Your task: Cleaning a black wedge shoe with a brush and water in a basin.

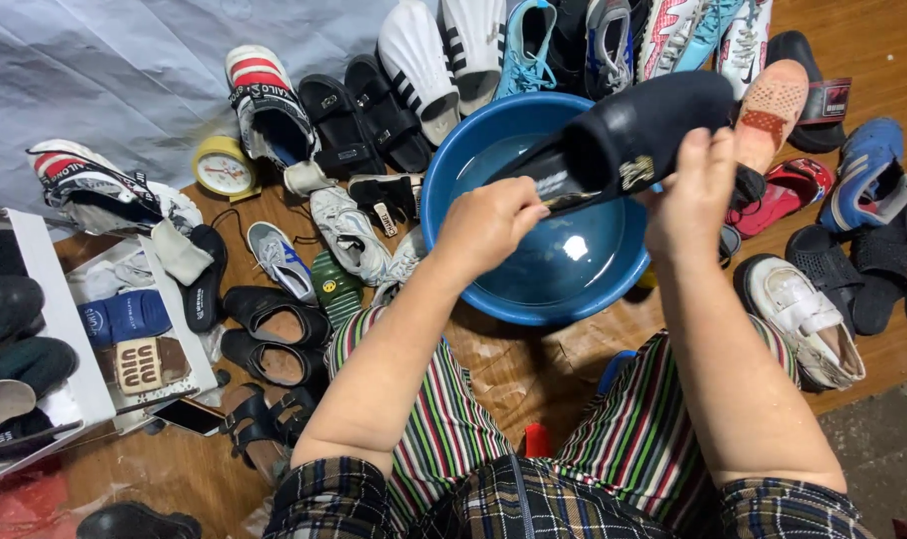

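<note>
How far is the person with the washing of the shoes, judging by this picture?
Done: cannot tell; no shoe looks clearly washed. In hand: the right hand holds a black slip-on shoe over the round blue plastic basin of water, while the left hand works a small brush along it. Left: many shoes lie around the basin, such as the white strapped sneaker and black sandals.

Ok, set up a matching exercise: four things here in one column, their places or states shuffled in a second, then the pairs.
1. black shoe
2. blue basin
3. yellow clock
4. brush

a. on the floor beside a striped sneaker
b. holds water
c. gripped by the left hand
d. held over the basin by the right hand

Pairs: 1-d, 2-b, 3-a, 4-c
</note>
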